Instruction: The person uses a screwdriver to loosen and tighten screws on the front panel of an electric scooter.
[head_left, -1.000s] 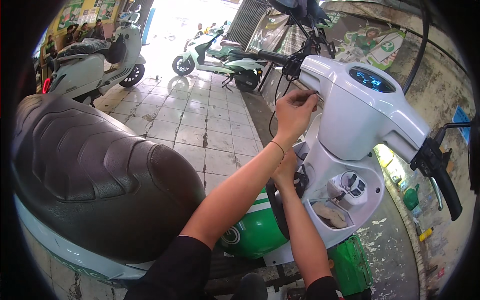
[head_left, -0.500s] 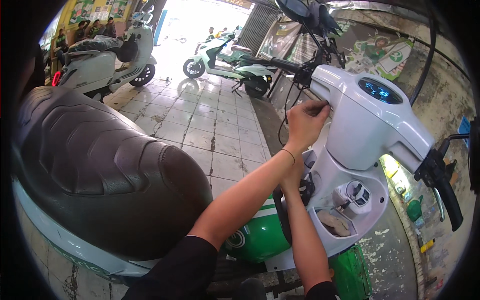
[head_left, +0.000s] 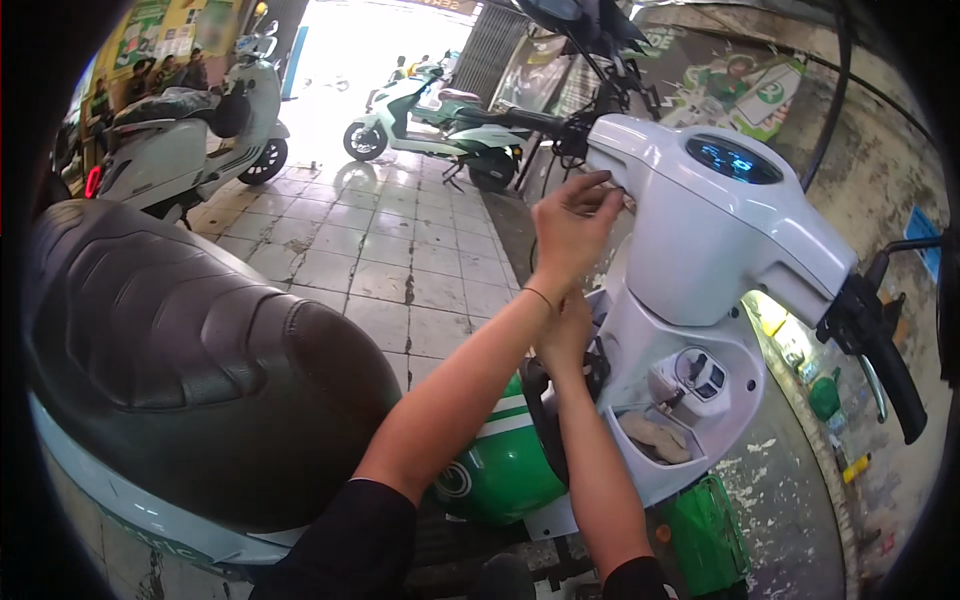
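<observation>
The white scooter's handlebar cover [head_left: 680, 240] has a lit dashboard [head_left: 735, 158] on top. Against the cover's left underside is my left hand [head_left: 574, 228], its fingers bent toward the thumb. Whatever small thing they may pinch cannot be made out. Just below, my right hand [head_left: 566, 338] is closed, tucked beside the left wrist in front of the scooter's inner panel. Its fingertips are hidden, so what it grips does not show. A green helmet [head_left: 500, 470] with white stripes sits under my forearms. The ignition switch [head_left: 695, 372] holds a key, above an open pocket containing a greyish cloth-like thing [head_left: 655, 438].
The brown scooter seat [head_left: 200, 360] fills the left. A black right handlebar grip [head_left: 897, 395] juts out near the wall. A green crate [head_left: 705, 535] stands on the floor at lower right. More scooters [head_left: 435, 130] and seated people are farther back on the tiled floor.
The view has shifted slightly, so the scooter sits a little further left. My left fingers have loosened and drawn slightly away from the cover's underside. My right hand shows more below the left wrist.
</observation>
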